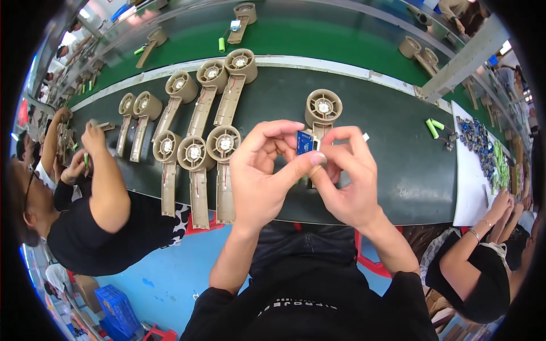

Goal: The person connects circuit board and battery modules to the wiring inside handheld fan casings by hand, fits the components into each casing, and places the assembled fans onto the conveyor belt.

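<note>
Between my two hands, above the dark green worktop, is a small blue circuit board [305, 143]. My left hand [266, 165] pinches it between thumb and fingers. From the other side, the thumb and fingertips of my right hand [348, 170] close on the board's right edge, where a pale part shows. Just beyond my hands lies a beige handheld fan housing [324, 107], its round head facing up and its handle mostly hidden by my hands. To the left, several similar fan housings [194, 153] lie in two rows with open handles and thin red wires.
Green cylindrical batteries [434, 128] with a small board lie right of me. Beyond them, a white surface [465, 193] bears piled circuit boards [476, 142]. Behind the worktop's pale rim runs a green conveyor [318, 40] carrying more housings. Co-workers sit close on both sides; a metal post [463, 57] stands back right.
</note>
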A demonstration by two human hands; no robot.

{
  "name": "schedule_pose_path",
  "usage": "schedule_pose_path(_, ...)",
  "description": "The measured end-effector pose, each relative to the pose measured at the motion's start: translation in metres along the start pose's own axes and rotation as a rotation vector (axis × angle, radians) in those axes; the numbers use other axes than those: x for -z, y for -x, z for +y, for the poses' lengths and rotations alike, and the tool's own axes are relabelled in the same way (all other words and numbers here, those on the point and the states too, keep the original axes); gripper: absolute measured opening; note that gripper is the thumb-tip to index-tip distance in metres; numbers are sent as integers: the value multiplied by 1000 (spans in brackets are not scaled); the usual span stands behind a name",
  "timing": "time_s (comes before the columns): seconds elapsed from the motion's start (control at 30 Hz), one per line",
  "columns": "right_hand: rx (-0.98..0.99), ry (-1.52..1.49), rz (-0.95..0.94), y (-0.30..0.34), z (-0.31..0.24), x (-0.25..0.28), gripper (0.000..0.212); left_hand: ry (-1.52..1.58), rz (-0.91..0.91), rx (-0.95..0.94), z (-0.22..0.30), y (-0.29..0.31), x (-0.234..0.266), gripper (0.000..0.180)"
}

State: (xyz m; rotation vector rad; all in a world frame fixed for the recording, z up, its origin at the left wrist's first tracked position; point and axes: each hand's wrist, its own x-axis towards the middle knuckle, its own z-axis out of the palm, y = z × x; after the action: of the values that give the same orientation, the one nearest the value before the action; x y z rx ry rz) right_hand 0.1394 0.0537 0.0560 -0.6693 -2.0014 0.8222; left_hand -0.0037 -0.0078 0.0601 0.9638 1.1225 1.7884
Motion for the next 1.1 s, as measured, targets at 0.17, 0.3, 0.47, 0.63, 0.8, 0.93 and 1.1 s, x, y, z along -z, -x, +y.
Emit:
schedule_pose_path(0.17, -93, -293, -52, 3, 6, 1, 8, -188, -28, -104, 4, 0, 0, 43)
schedule_pose_path(0.3, -305, -742, -1, 1, 6, 10, 1, -201, -55, -78, 8, -3, 8, 44)
schedule_pose_path(0.47, -478, -680, -84, 2, 9, 18, 5, -140, -60, -20, 10, -2, 7, 38)
schedule_pose_path(0.63, -602, -796, -354, 11, 0, 18, 2, 98, -64, 162, 4, -1, 7, 30)
schedule_pose_path(0.8, -441, -420, -367, 4, -4, 19, 6, 127, -55, 281, -5, 5, 7, 37)
schedule_pose_path(0.93, -388, -266, -157, -6, 4, 18, 8, -42, -77, 201, -13, 7, 6, 38)
schedule_pose_path(1.1, -466, -381, -189, -12, 17, 19, 6, -54, -216, 238, -5, 10, 6, 31)
